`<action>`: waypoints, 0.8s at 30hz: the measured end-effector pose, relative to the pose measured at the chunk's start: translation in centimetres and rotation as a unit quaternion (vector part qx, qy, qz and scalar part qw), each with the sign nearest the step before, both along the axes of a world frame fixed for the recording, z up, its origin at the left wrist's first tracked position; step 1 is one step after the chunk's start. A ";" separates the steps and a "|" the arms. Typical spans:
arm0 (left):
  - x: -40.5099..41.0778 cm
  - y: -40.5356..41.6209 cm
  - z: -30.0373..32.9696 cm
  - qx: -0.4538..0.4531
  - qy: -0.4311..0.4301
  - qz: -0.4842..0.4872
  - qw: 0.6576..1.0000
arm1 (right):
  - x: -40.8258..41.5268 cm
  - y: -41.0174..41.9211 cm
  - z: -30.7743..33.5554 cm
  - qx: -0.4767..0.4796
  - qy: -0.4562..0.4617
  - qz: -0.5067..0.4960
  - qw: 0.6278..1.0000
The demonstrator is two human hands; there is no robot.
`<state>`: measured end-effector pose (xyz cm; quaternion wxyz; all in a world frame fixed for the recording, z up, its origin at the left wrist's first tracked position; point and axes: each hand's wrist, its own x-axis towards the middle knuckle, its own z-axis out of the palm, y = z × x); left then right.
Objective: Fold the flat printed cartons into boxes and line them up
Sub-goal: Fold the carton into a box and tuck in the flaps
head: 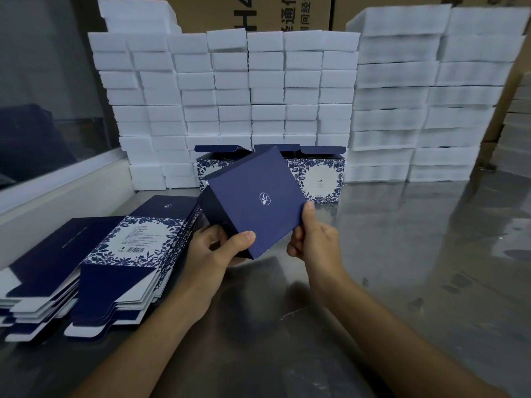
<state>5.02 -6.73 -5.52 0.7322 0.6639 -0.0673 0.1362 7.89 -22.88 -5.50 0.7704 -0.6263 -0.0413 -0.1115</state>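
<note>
The held box [255, 202] is coloured deep navy, with a small white emblem printed on its face. The flat cartons [115, 254] are printed in navy, with blue-and-white floral borders around a white panel. The same floral pattern is borne by the finished boxes [321, 179]. The foam blocks [258, 90] are white, the counter [402, 254] glossy grey.

Dim, cool bluish indoor light. Steel counter [402, 254] shows streaky glare right of the grips, soft arm shadows below them. White foam blocks [258, 90] behind look smeared, soft. Wide-angle bending at edges; the window [43, 110] far left is dark, murky.
</note>
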 end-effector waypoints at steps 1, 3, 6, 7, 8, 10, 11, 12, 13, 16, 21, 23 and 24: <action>0.0 0.0 0.0 -0.004 0.000 -0.010 1.000 | 0.1 -0.1 0.0 -0.002 0.001 -0.011 1.000; 0.0 0.2 0.0 -0.005 -0.003 -0.017 1.000 | 0.3 -0.3 0.1 0.005 0.001 -0.020 1.000; 0.2 0.5 -0.2 0.012 -0.013 -0.008 1.000 | 0.5 -0.6 0.2 0.014 -0.007 -0.019 1.000; 0.3 0.6 -0.2 0.020 -0.014 -0.007 1.000 | 0.4 -0.7 0.3 0.005 -0.007 -0.017 1.000; 0.4 0.8 -0.3 0.022 -0.010 -0.009 1.000 | 0.5 -0.7 0.4 0.000 -0.003 -0.017 1.000; 0.6 1.2 -0.6 0.014 0.008 -0.019 1.000 | 0.7 -1.0 0.5 0.022 0.022 -0.018 0.999; 0.8 1.4 -0.6 0.006 0.017 -0.027 0.999 | 0.9 -1.1 0.5 0.045 0.035 -0.022 0.998; 0.8 1.6 -0.6 -0.006 0.026 -0.037 0.999 | 1.0 -1.3 0.5 0.054 0.043 -0.033 0.997; 0.9 1.7 -0.5 -0.022 0.032 -0.045 0.998 | 1.1 -1.6 0.3 0.042 0.041 -0.051 0.997; 0.9 1.8 -0.3 -0.095 0.052 -0.060 0.992 | 1.2 -2.0 0.0 -0.063 -0.014 -0.082 0.995; 1.1 2.1 -0.1 -0.228 0.081 -0.054 0.969 | 0.9 -2.3 0.1 -0.076 0.012 0.072 0.994; 1.0 2.0 0.1 -0.255 0.092 -0.034 0.962 | 0.9 -2.4 -0.2 -0.042 -0.012 0.122 0.992; 1.0 1.9 0.2 -0.261 0.094 -0.020 0.960 | 0.8 -2.3 -0.3 -0.038 -0.029 0.130 0.990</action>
